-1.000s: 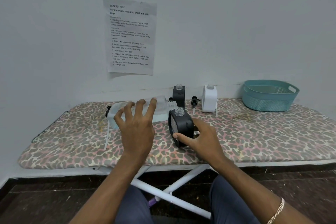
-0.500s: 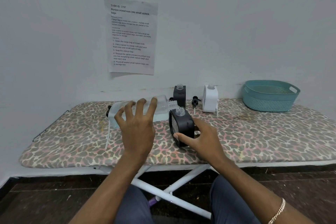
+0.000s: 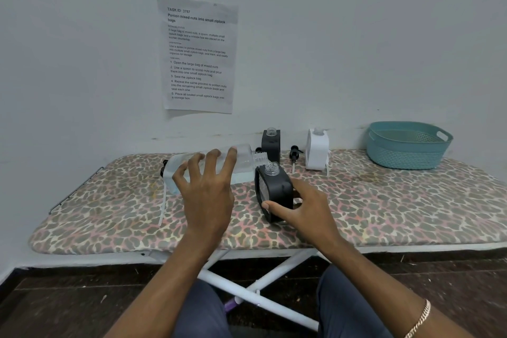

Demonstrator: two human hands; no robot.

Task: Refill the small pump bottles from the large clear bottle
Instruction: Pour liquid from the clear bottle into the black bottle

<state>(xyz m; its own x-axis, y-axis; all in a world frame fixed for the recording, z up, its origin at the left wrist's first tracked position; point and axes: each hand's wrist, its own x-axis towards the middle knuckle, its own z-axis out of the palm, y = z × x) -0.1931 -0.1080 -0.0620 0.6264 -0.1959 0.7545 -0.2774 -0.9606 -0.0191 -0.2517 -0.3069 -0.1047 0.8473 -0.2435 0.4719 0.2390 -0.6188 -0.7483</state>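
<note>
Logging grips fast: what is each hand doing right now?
Left hand: closed round the tipped clear bottle.
Right hand: holding the black bottle on the board.

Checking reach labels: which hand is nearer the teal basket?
Right. The right hand steadies the near black pump bottle mid-board, with open board between it and the teal basket. The left hand tips the large clear bottle farther left.

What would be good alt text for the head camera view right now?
A left hand tips a large clear bottle sideways, its mouth at the open neck of a small black bottle steadied by the right hand on a leopard-print ironing board. Behind stand another black bottle, a white bottle and a teal basket.
</note>
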